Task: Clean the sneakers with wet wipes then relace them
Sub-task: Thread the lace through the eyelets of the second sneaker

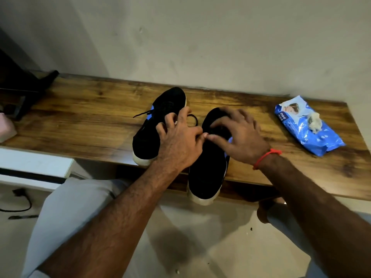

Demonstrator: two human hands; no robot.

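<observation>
Two black sneakers with white soles stand side by side on a wooden shelf [84,117], heels toward me. On the left sneaker [156,121] a black lace [143,113] trails out to the left. The right sneaker [206,169] hangs over the shelf's front edge. My left hand [178,139] and my right hand [236,135] meet over the right sneaker's lacing, thumb and fingertips pinched together on its black lace. A blue pack of wet wipes [307,127] lies at the right, a crumpled used wipe [315,122] on top.
A wall runs right behind the shelf. Dark objects [22,91] crowd the shelf's left end, with a pale thing [6,127] at the frame edge. Below are my grey-trousered knees [70,213], a tiled floor and a black cable [22,199] at left.
</observation>
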